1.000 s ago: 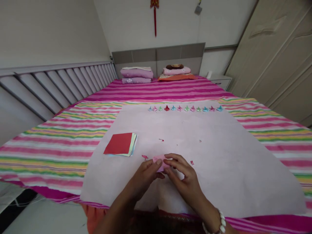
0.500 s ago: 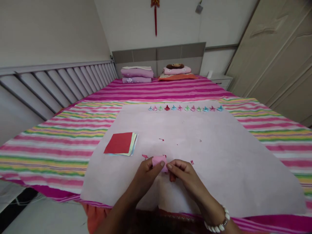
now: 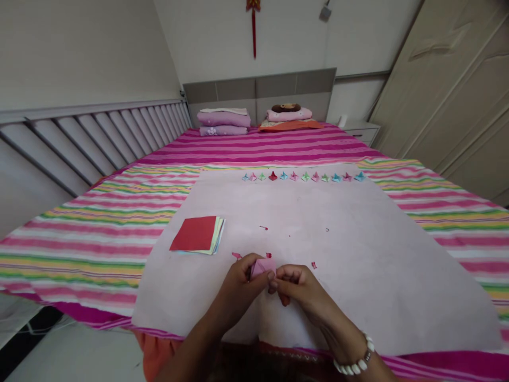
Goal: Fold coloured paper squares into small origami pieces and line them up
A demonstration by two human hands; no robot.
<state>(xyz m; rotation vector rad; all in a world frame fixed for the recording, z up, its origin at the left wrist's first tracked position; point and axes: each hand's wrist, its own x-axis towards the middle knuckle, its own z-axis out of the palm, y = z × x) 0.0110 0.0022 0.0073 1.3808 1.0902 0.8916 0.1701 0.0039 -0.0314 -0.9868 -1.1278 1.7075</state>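
Note:
A small folded pink paper point(image 3: 263, 265) is pinched between both my hands just above the pale pink sheet point(image 3: 358, 254) spread on the bed. My left hand point(image 3: 238, 284) grips its left side with thumb and fingers closed. My right hand point(image 3: 296, 286), with a white bead bracelet on the wrist, pinches its right edge. A stack of square coloured papers with a red one on top point(image 3: 195, 234) lies to the left of my hands. A row of several small folded paper pieces point(image 3: 304, 176) lines the sheet's far edge.
Tiny paper scraps point(image 3: 263, 228) dot the sheet near my hands. The bed has a striped pink cover point(image 3: 99, 233), folded blankets and pillows point(image 3: 223, 122) at the headboard, a slatted rail on the left and a wardrobe point(image 3: 457, 95) on the right.
Both hands have lifted the pink paper off the sheet and closed round it. My right hand's fingers have curled from spread over the paper into a pinch.

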